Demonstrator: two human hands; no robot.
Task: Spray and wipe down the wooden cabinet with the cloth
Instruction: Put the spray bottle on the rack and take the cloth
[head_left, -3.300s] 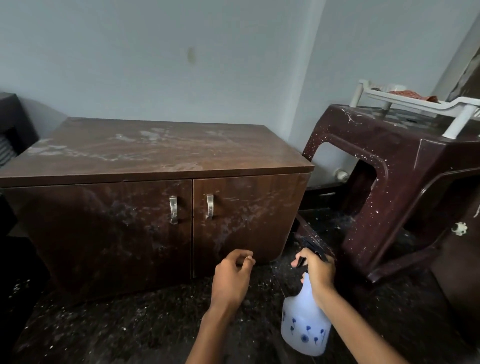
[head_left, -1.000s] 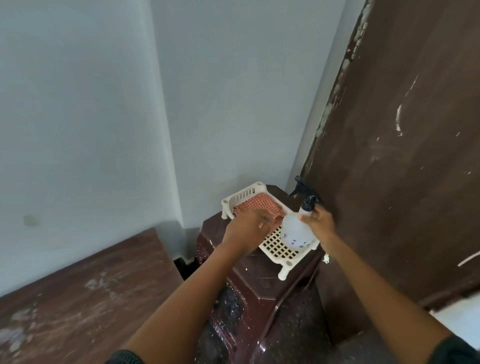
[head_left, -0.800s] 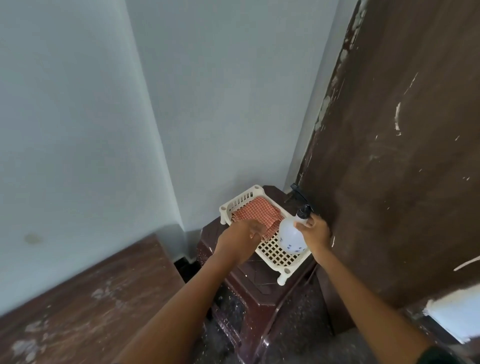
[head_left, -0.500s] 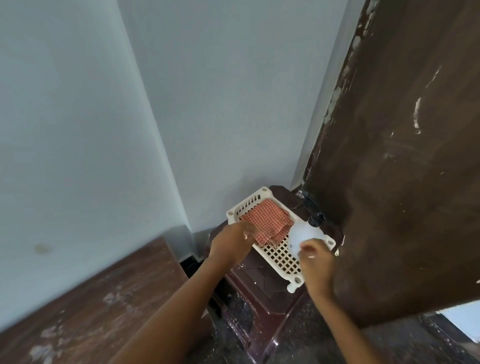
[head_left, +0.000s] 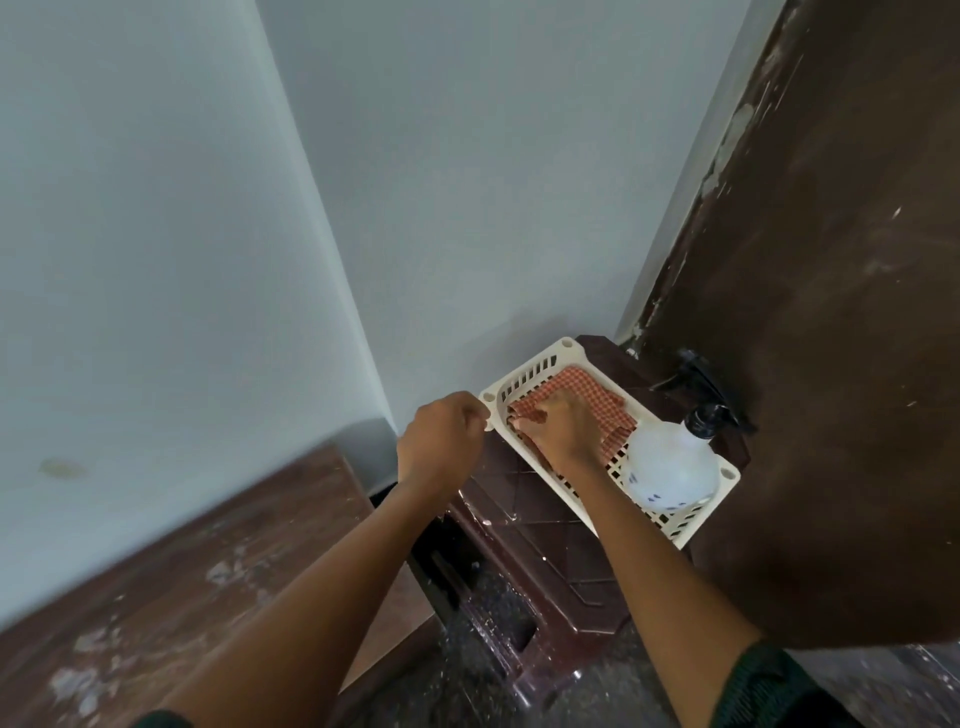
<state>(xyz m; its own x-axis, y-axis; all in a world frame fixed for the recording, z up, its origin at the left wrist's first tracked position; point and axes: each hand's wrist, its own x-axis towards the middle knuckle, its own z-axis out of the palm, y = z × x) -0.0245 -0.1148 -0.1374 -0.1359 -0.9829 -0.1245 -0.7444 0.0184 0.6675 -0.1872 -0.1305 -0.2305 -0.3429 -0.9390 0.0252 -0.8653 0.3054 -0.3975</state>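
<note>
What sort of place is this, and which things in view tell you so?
Probably a room corner in a home: bare painted walls meet beside a dusty wooden cabinet, and a white basket holding a checked cloth and spray bottle sits on a brown stool.

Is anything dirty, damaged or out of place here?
Yes. The wooden cabinet top has pale dusty smears, not yet wiped, and the brown door's edge shows flaked paint. The spray bottle stands upright in the white basket beside the checked cloth.
</note>
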